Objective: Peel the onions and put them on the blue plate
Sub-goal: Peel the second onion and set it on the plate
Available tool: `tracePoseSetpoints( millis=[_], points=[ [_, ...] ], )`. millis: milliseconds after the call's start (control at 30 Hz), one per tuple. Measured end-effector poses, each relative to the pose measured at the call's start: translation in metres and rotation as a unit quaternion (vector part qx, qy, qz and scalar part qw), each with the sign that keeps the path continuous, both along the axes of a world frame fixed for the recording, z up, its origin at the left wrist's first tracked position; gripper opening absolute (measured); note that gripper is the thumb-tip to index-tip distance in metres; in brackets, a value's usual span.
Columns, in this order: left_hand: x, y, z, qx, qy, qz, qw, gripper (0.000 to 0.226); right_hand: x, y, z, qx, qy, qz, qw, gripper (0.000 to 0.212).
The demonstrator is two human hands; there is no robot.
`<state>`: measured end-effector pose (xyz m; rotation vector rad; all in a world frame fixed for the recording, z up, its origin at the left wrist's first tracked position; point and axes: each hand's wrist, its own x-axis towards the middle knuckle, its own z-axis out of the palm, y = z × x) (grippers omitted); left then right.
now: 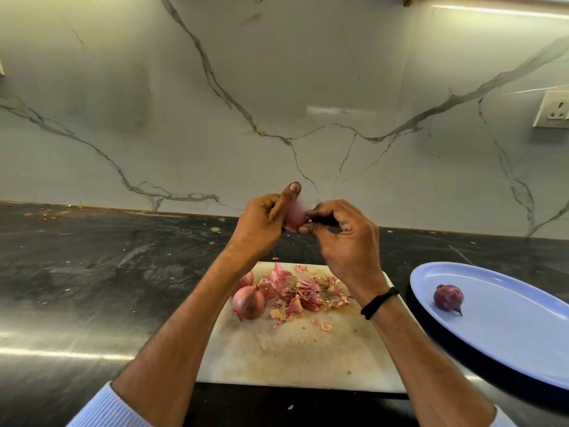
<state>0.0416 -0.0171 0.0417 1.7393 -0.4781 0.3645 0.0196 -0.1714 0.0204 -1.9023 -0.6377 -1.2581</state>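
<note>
My left hand (264, 223) grips a small pink onion (295, 217) raised above the counter, thumb sticking up. My right hand (341, 238) pinches the onion's right side with its fingertips. One purple peeled onion (448, 298) lies on the blue plate (508, 328) at the right. An unpeeled onion (248, 302) sits on the left part of the white cutting board (295, 352), and another one (248, 278) peeks out behind my left forearm. A pile of dry onion skins (303, 292) covers the board's far half.
The board and plate rest on a dark stone counter (92, 272) with a marble backsplash behind. A wall socket (554, 110) is at the far right. Small crumbs lie along the counter's back edge at the left.
</note>
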Motion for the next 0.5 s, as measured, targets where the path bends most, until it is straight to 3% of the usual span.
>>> tracePoseSetpoints(
  millis=[67,233,367,500],
  points=[
    [0.002,0.001,-0.001,0.011,0.005,0.008,1.0,0.05,0.001,0.0,-0.001,0.0,0.007,0.001,1.0,0.017],
    [-0.008,-0.003,0.003,-0.032,0.023,-0.01,0.999,0.061,0.004,-0.003,-0.005,-0.036,-0.012,-0.027,0.999,0.018],
    [-0.01,-0.003,0.002,-0.095,0.069,-0.046,0.992,0.083,0.004,-0.002,-0.005,-0.064,-0.028,-0.052,0.996,0.017],
    [-0.011,-0.009,0.003,-0.154,0.133,-0.03,0.979,0.068,0.002,-0.001,-0.005,-0.063,-0.018,-0.051,0.997,0.014]
  ],
)
